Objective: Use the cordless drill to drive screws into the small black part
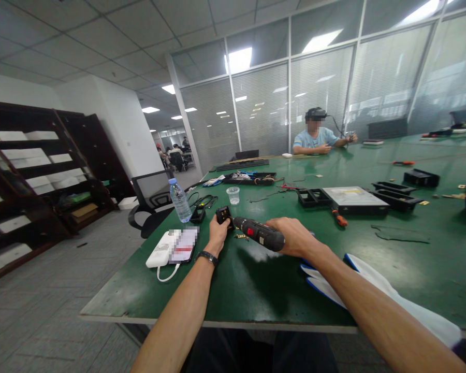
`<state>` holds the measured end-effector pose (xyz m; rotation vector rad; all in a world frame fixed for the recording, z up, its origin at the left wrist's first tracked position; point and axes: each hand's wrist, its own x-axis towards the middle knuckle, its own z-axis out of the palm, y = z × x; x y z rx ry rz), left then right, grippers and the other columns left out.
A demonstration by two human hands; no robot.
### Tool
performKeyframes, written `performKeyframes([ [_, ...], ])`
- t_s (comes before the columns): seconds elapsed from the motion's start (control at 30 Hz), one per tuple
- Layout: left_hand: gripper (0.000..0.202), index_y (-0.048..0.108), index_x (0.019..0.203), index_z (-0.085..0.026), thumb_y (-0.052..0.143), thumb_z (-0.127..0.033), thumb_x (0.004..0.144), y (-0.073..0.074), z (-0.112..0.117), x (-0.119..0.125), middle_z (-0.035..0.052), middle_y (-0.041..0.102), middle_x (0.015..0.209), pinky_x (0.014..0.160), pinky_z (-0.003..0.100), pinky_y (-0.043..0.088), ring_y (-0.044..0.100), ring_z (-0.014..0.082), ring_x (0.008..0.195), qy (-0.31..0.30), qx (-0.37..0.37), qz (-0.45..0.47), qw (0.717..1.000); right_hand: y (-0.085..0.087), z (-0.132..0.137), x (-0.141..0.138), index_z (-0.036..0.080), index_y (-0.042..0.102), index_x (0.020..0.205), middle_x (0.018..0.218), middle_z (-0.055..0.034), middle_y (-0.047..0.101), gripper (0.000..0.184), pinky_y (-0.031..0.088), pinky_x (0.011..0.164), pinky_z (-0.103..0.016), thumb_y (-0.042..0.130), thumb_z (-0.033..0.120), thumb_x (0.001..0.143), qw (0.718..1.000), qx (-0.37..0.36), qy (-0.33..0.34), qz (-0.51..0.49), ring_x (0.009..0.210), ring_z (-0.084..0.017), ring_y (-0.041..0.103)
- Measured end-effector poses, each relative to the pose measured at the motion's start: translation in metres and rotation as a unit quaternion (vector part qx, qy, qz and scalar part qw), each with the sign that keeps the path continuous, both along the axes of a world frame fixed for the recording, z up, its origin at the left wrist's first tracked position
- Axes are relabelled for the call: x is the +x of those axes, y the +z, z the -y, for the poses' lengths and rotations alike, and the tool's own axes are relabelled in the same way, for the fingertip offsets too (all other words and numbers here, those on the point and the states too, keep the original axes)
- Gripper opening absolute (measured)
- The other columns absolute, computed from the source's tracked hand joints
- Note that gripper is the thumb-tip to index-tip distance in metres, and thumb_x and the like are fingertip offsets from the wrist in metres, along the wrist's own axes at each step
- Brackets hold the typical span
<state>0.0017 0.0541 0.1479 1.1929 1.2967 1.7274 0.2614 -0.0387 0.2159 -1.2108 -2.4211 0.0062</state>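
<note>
My left hand (218, 231), with a dark watch at the wrist, is closed on a small black square part (223, 214) held upright just above the green table (256, 290). My right hand (293, 235) grips a black electric screwdriver (258, 232) with a red switch; it lies almost level and its tip points left at the black part. Small brass-coloured bits (241, 236) lie on the table under the tool.
A white power bank (160, 249) and a phone lie at the left, with a water bottle (179, 200) and a plastic cup (233, 195) behind. A white glove (373, 295) lies under my right forearm. A disc drive (353, 199) and black trays sit at the right. A person sits at the far end.
</note>
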Motion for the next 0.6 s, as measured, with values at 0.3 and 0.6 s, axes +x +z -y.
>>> performKeyframes([
  [0.3,0.03,0.064,0.103,-0.013,0.07,-0.012,0.073,-0.0019,-0.0014,-0.001,0.0109,0.07,0.099,0.076,0.033,0.058,0.067,0.0166,0.08,0.006,0.005,-0.001,1.0,0.0014,0.0009,0.0,0.025,0.064,0.084,0.081,-0.0042,0.07,0.019,0.03,0.061,-0.027,0.063,0.042,0.076,1.0,-0.003,-0.005,0.009,0.076,-0.02,0.063],
  [0.6,0.029,0.064,0.1,-0.013,0.073,-0.014,0.072,-0.0003,-0.0008,-0.0007,0.0103,0.069,0.098,0.08,0.038,0.057,0.067,0.0174,0.08,0.003,0.003,0.004,1.0,0.0003,-0.0005,0.0002,0.026,0.063,0.084,0.081,-0.0031,0.071,0.018,0.03,0.061,-0.027,0.064,0.042,0.076,1.0,0.0,-0.004,0.009,0.076,-0.019,0.063],
])
